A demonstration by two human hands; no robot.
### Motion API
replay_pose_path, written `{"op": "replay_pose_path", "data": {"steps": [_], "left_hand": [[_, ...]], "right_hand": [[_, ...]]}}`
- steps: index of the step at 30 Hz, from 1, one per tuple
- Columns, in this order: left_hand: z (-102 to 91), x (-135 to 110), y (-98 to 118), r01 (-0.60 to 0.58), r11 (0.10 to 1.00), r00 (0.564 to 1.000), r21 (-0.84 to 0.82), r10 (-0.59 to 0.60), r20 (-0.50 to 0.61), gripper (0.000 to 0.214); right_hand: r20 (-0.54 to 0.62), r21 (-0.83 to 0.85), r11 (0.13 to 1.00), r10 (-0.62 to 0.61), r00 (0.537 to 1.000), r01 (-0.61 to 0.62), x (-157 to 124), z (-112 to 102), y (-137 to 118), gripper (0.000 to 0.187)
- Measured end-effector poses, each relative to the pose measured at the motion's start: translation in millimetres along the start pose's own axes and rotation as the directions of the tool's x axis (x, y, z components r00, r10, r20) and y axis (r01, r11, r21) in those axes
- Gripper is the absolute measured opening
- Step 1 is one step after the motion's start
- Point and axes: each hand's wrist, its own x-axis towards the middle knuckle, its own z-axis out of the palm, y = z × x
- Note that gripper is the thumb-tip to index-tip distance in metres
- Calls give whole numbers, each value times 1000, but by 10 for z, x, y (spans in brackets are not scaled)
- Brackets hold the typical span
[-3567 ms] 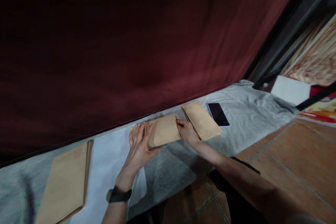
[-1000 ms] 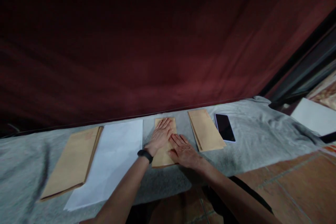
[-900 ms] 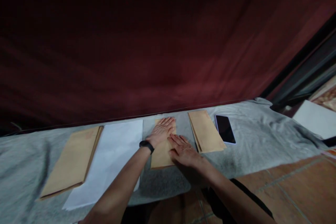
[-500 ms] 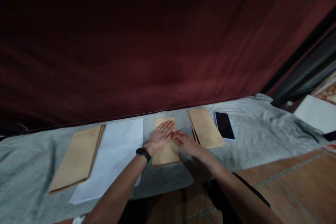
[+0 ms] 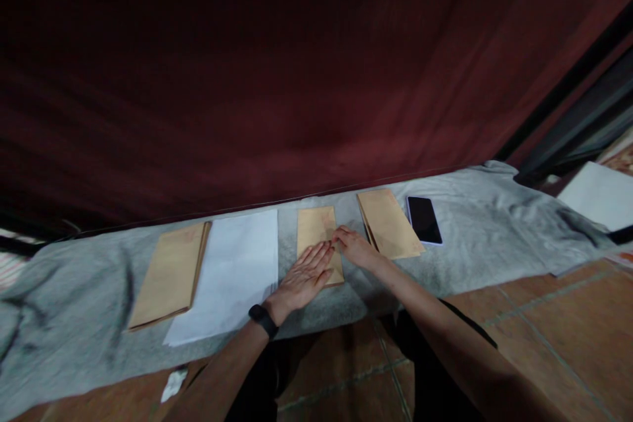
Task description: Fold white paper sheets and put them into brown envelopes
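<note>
A brown paper envelope [image 5: 314, 221] lies upright in front of me on the grey cloth. My left hand [image 5: 305, 277], a dark band on its wrist, rests flat across the envelope's lower half with fingers stretched out. At the right edge, my right hand [image 5: 355, 247] has its fingers curled and pressed together on the envelope; the fingertips nearly meet those of the left. Left of my hands lies a stack of white paper sheets [image 5: 237, 264]. Beyond it is a stack of brown envelopes [image 5: 171, 270], partly over the sheets. More brown envelopes [image 5: 390, 224] lie to the right.
A phone [image 5: 424, 219] with a pale purple edge lies beside the right envelopes. The grey cloth [image 5: 484, 231] covers a long, narrow surface against a dark red curtain [image 5: 306, 92]. Tiled floor [image 5: 558, 323] shows below. A white board-like item [image 5: 598, 194] stands far right.
My left hand has slid down the envelope toward me, baring its upper part. My right hand stays at the right edge, its fingers still curled. The view has shifted slightly.
</note>
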Motion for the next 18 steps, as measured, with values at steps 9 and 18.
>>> {"op": "replay_pose_path", "data": {"steps": [9, 18], "left_hand": [[1, -373, -34, -207, 944, 978, 257, 189, 94, 44], [-112, -376, -99, -373, 669, 925, 643, 209, 318, 39]], "right_hand": [[62, -192, 981, -13, 998, 25, -57, -57, -98, 31], [255, -280, 920, -205, 945, 275, -196, 151, -305, 49]]}}
